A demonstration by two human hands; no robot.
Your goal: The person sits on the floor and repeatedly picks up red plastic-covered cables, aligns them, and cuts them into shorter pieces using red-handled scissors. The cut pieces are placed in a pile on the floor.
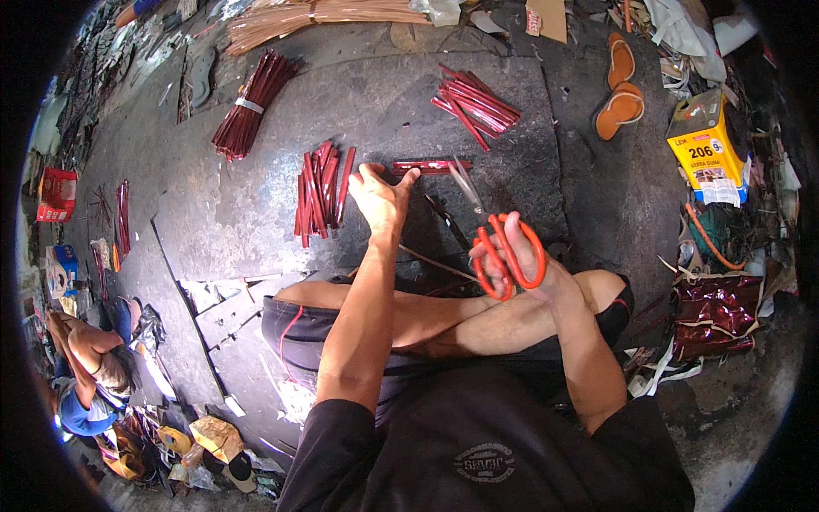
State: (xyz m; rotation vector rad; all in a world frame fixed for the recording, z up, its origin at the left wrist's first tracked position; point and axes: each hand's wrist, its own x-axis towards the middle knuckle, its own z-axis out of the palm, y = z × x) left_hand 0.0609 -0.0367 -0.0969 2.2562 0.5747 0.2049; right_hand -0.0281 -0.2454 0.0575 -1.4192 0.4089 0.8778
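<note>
My right hand (546, 277) holds scissors with orange loop handles (531, 256). Their metal blades point up and slightly left, the tips close to the right end of a short stack of shiny dark red strips (433, 167). My left hand (381, 198) is at the stack's left end, thumb stretched away from the fingers and nothing visibly gripped; whether the thumb touches the strips I cannot tell. Just left of it lies a loose pile of cut red strips (317, 192). A black slender tool (445, 218) rests on the dark board between my hands.
Farther off lie another red strip pile (478, 104), a tied red bundle (254, 106) and a long tan bundle (311, 21). Brown sandals (620, 111) and a yellow box (706, 145) are at the right. At the lower left another person (90, 367) sits among bags and scraps.
</note>
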